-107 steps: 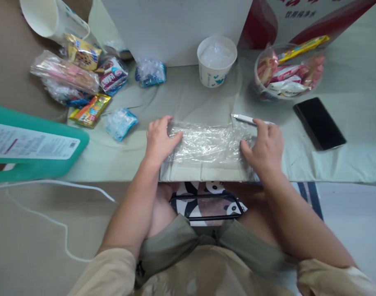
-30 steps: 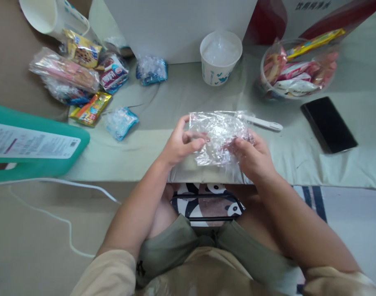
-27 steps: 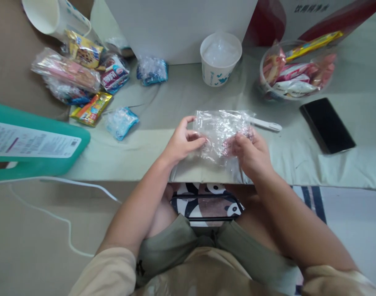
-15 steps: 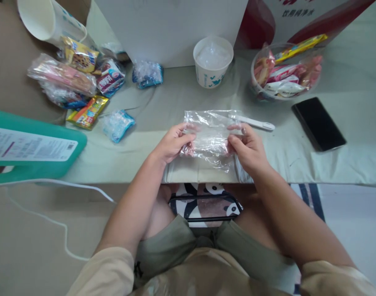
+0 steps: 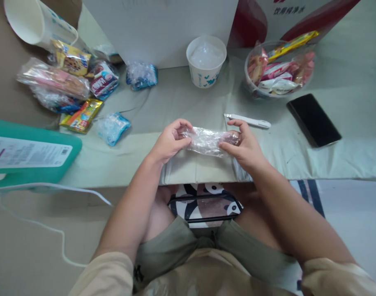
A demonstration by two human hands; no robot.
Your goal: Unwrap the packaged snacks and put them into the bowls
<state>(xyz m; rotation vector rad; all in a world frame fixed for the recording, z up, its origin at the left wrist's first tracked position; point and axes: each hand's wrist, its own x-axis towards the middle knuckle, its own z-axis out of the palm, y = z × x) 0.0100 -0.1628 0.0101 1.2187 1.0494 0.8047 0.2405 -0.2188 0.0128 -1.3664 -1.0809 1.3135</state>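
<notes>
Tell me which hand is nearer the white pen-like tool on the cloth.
Right. The right hand sits just below the white tool, fingertips almost at it; the left hand is farther off, at the clear plastic bag's other end.

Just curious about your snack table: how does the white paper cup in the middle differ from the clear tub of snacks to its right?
The white paper cup is opaque, with small blue prints on its side; the clear tub is see-through. The cup holds something pale and crinkly like clear plastic; the tub holds pink, white and yellow snack packets. The cup looks narrower, the tub wider. Both stand upright and open-topped on the pale green cloth, beyond the hands.
</notes>
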